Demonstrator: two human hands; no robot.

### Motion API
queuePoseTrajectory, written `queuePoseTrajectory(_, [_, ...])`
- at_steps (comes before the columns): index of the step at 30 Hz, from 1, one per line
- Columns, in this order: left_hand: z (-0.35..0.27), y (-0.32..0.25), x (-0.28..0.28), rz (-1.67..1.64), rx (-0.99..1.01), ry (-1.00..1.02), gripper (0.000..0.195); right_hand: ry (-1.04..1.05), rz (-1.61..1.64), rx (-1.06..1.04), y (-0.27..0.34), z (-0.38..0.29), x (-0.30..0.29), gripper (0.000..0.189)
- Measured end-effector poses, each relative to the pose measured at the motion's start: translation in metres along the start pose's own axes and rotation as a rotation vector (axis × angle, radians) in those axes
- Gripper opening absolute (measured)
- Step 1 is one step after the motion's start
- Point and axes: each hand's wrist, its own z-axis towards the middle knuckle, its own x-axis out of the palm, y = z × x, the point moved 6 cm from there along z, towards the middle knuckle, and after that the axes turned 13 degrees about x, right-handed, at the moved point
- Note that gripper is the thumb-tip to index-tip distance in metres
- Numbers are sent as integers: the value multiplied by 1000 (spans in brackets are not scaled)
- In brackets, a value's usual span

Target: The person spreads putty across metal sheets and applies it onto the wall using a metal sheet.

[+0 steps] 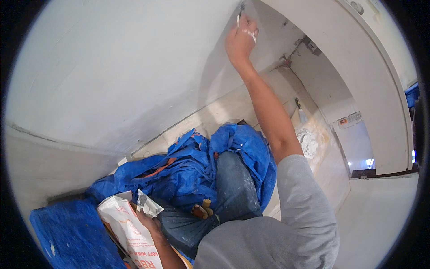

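Observation:
My right hand is raised at the inner corner of the white wall. It grips a thin putty knife, seen nearly edge-on, with its far end at the wall. White paste is smeared across the knuckles. Down at the lower left, my left hand holds a flat metal blade smeared with white; its handle is hidden in the palm. That hand lies beside a printed flour sack, partly overlapping it.
A crumpled blue tarpaulin lies around my legs, with another blue piece at lower left. On the floor to the right, a heap of white compound sits near another putty knife. A white panel curves along the right.

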Motion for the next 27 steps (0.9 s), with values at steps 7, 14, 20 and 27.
queuePoseTrajectory(7, [2,7,-6,43,-18,9,51,-70,-120,-473,-49,33,-33,69])
queuePoseTrajectory(14, [1,8,-6,54,-43,-20,39,-181,-113,-628,-31,73,-16,74])
queuePoseTrajectory(20, [3,14,-16,58,-38,-58,35,14,-215,-593,-84,19,8,72])
queuePoseTrajectory(27, [-1,0,12,95,-32,-70,32,-32,-167,-533,-97,24,-32,71])
